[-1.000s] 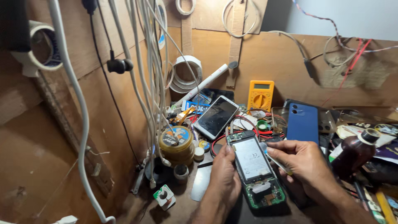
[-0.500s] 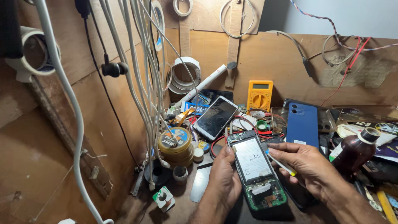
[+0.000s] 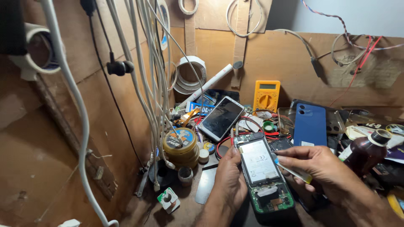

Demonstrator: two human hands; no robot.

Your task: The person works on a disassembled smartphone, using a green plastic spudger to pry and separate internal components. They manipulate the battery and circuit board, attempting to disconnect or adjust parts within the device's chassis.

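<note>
Head view, left to right: white cables (image 3: 145, 84) hang down the left half of the frame against a brown board wall (image 3: 50, 138). At lower centre-left a stack of round solder-paste tins (image 3: 180, 145) stands on the cluttered bench, and above it a smartphone with a dark screen (image 3: 221, 117) lies tilted. The left hand (image 3: 230, 178) grips the left edge of the opened phone (image 3: 263, 176), fingers curled and pressed against its side, thumb up near the top corner. The opened phone lies at lower centre, battery face up, green circuit board exposed at its lower end. The right hand (image 3: 322, 168) pinches a thin flat pry tool (image 3: 290, 170) between thumb and forefinger, tip touching the battery's right edge. Behind stand a yellow multimeter (image 3: 266, 94) and a blue phone back cover (image 3: 310, 125). A brown bottle (image 3: 367, 152) stands at right.
</note>
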